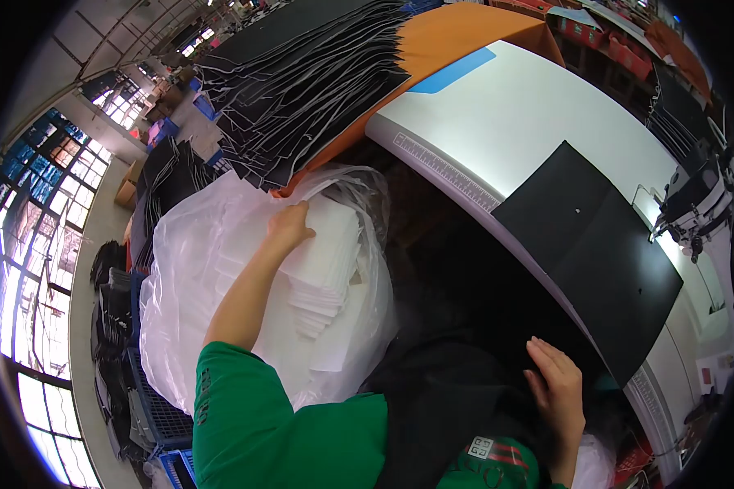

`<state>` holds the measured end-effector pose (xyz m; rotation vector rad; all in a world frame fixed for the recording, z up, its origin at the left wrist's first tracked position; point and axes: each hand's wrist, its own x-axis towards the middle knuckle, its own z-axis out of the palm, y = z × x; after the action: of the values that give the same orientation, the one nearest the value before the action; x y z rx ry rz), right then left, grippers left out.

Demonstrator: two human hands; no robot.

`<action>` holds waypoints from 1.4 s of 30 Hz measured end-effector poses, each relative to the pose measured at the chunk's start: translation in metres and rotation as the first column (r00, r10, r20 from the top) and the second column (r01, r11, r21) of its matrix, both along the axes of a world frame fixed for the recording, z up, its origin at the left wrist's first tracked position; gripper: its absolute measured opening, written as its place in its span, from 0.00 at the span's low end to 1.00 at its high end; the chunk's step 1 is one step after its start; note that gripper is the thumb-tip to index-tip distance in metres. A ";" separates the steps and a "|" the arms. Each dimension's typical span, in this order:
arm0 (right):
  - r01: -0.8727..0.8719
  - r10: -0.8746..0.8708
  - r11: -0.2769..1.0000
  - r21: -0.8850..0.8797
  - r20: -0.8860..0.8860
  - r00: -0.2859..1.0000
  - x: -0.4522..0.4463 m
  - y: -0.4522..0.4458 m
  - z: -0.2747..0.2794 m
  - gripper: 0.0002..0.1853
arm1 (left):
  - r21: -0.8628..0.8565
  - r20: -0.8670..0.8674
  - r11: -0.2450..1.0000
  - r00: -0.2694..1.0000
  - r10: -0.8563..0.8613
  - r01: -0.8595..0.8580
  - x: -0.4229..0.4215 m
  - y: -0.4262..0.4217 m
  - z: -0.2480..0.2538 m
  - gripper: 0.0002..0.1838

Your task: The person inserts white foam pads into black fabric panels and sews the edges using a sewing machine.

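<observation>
My left hand [289, 226] is at the top of a large clear plastic bag [192, 244], its fingers closed at the edge of a stack of white sheets [322, 261] inside; whether it grips the sheets or the plastic is hard to tell. My right hand [556, 383] hangs in front of the table's near edge, fingers stretched out, holding nothing. Close to it, a black panel [591, 261] with small holes lies on the white table [481, 106], its lower corner over the ruler edge and its right side near the sewing machine [697, 200].
Fanned stacks of black pieces [318, 81] lie on an orange cloth [465, 33] at the table's far left. A blue strip [453, 72] is beside them. Blue crates [163, 416] and dark bundles [110, 326] stand left of the bag.
</observation>
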<state>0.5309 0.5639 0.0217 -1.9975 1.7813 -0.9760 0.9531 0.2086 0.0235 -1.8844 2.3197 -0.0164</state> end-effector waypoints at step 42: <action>0.797 -0.682 0.594 0.106 0.592 0.430 0.028 0.077 -0.030 0.42 | 0.328 -0.579 -0.252 0.405 0.708 0.910 -0.424 0.204 0.032 0.19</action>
<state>0.5585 0.6407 -0.0080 -0.6588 2.2206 -1.8320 0.5292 0.4126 0.0556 -0.0625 1.1508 2.6913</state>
